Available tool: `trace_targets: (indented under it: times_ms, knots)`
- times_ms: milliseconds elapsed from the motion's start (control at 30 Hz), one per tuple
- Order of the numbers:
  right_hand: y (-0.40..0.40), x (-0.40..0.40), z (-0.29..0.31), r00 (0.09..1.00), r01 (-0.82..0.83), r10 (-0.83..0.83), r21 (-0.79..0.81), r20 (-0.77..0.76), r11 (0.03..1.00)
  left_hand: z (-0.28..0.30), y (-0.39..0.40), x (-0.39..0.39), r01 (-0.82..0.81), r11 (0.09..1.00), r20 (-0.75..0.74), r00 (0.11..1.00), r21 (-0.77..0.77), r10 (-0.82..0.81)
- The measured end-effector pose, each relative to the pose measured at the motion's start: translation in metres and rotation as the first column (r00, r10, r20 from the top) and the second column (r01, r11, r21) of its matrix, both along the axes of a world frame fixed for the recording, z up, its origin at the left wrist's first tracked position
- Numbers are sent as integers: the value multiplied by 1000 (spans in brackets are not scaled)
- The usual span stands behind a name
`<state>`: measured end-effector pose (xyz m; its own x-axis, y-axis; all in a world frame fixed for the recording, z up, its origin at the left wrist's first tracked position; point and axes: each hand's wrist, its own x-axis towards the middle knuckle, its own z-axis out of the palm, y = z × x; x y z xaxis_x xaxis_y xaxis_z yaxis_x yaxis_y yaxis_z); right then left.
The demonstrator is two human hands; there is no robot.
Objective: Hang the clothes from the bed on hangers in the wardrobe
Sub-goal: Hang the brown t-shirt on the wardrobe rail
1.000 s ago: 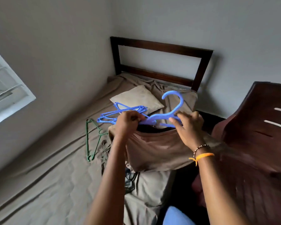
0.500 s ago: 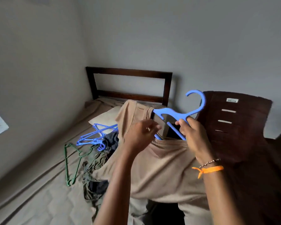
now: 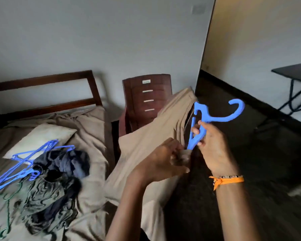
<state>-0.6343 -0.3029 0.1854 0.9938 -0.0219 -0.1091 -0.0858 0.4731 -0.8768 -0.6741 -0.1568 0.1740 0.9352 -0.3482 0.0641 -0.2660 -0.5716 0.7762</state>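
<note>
Fitting tan garment (image 3: 146,136) onto blue hanger (image 3: 203,119)
Right hand (image 3: 214,146) grips hanger mid-frame, hook above; left hand (image 3: 162,162) pinches cloth just below

Both forearms are bare, without sleeves. The right wrist wears an orange string band (image 3: 228,180) and a thin beaded bracelet (image 3: 230,176) beside it.

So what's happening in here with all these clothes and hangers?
A person is fitting a tan garment onto a blue hanger. The right hand grips the hanger by its neck, with the hook pointing right, while the left hand pinches the garment's edge just below it. More dark clothes and spare blue hangers lie on the bed, waiting. No wardrobe is in view.
</note>
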Motion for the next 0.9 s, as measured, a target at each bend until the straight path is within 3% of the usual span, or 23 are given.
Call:
trace_targets:
  times_ms: [167,267,400,467,633,733,833,900]
  knots:
    - [-80,-27,-3,989,144,-145,91,10,985,16,-56,5,159,987,-6,987,-33,-159]
    - [-129,-42,-1,965,226,-237,105,112,969,19,-91,20,199,980,16,980,-4,-199]
    - [-201,-53,0,911,306,-345,191,227,933,14,-159,55,137,990,252,959,-20,-128]
    - [-239,-55,0,879,388,-420,174,226,905,7,-206,72,127,990,291,951,-59,-104]
    - [-351,-60,-5,722,636,-664,191,197,748,1,-330,104,148,985,423,901,-84,-99]
    - [-415,-71,-1,630,750,-760,128,157,649,1,-403,120,312,948,382,885,-59,-267]
    - [-465,-82,2,531,822,-832,141,162,552,-9,-487,117,563,824,412,737,66,-536]
    - [-498,-93,5,465,860,-866,138,183,491,-21,-541,114,604,791,462,677,97,-573]
